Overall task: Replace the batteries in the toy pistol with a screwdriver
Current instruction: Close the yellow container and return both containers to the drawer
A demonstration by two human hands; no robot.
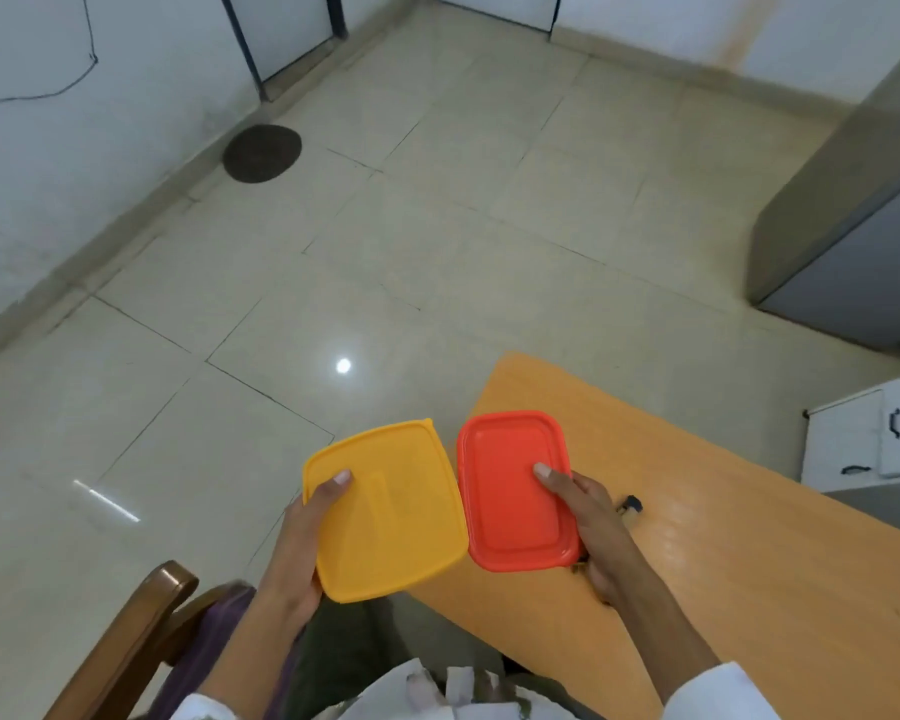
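Yellow rectangular plastic box [385,511] sits low in the frame's centre, gripped at its edge by the left hand [297,553]. Just right, the right hand [593,527] grips a red rectangular plastic box [510,491] over the orange wooden table [723,563]. No toy pistol can be made out.

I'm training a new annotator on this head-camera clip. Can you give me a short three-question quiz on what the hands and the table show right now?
1. True or false: the left hand holds the yellow lid.
2. What does the right hand hold? A) a screwdriver B) the red container C) nothing
3. Fill in: the small dark object lies on the ____ table.

Key: 1 true. 2 B. 3 orange.
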